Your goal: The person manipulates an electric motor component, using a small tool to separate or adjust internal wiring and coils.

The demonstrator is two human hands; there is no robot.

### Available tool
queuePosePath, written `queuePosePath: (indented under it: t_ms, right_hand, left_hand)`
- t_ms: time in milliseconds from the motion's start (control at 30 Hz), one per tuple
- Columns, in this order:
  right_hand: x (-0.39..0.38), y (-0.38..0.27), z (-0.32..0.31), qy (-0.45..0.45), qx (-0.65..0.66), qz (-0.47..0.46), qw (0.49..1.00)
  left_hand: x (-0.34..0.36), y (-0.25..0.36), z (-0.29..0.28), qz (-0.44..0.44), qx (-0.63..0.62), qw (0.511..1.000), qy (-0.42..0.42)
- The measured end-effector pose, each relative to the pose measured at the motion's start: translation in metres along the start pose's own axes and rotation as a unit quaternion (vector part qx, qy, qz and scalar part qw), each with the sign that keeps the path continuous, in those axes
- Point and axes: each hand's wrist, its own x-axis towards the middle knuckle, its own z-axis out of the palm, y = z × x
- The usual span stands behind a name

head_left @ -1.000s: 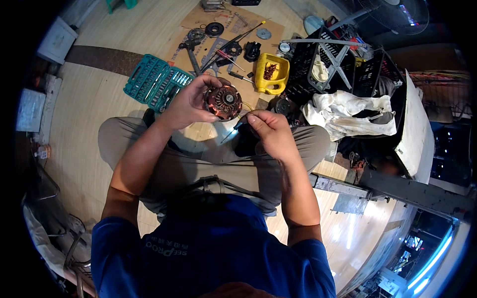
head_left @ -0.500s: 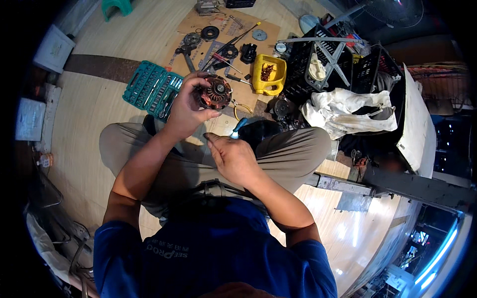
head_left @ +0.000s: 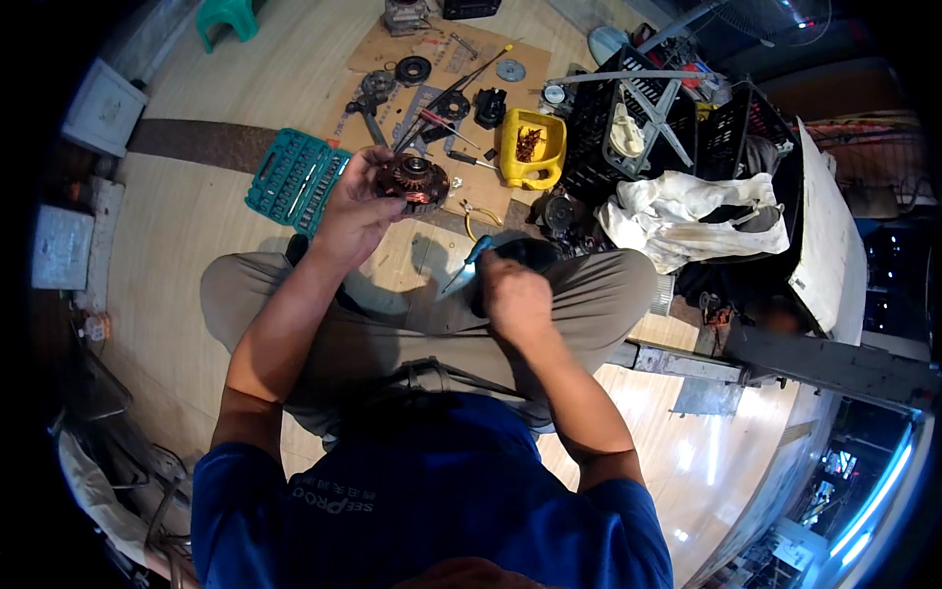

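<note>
My left hand (head_left: 355, 208) holds up a round motor part with copper windings (head_left: 412, 182) over the floor in front of my knees. My right hand (head_left: 512, 294) rests low over my right thigh and grips blue-handled pliers (head_left: 463, 271), whose metal jaws point left toward my lap. The two hands are apart; the pliers sit below and to the right of the motor part.
A teal socket set case (head_left: 294, 182) lies left of the motor part. Cardboard (head_left: 383, 59) ahead carries gears, screwdrivers and other parts. A yellow container (head_left: 531, 149), black crates (head_left: 628, 128) and a white cloth (head_left: 687, 221) crowd the right.
My right hand left the motor part and dropped back toward my right thigh with the pliers. My left hand kept the motor part raised, shifting it slightly up and left.
</note>
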Motion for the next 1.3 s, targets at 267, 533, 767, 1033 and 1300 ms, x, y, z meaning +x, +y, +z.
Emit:
queuePosePath:
  t_ms: [267, 533, 767, 1033, 1300]
  right_hand:
    - [0.005, 0.037, -0.044, 0.114, -0.031, 0.046, 0.992]
    - [-0.007, 0.036, -0.061, 0.011, 0.068, 0.024, 0.997]
    - [0.022, -0.012, -0.067, -0.053, 0.347, 0.05, 0.935]
    - [0.044, -0.007, -0.034, -0.043, 0.516, 0.089, 0.851]
    - [0.042, -0.015, -0.059, 0.029, 0.332, 0.026, 0.942]
  left_hand:
    - [0.003, -0.003, 0.001, 0.003, 0.0, 0.996, -0.084]
    - [0.007, -0.004, 0.004, 0.004, -0.013, 0.993, -0.117]
    - [0.007, -0.01, 0.009, -0.004, 0.003, 0.993, -0.121]
    - [0.0, -0.004, 0.018, -0.013, 0.038, 0.99, -0.133]
    - [-0.003, -0.001, 0.012, -0.017, 0.13, 0.986, -0.098]
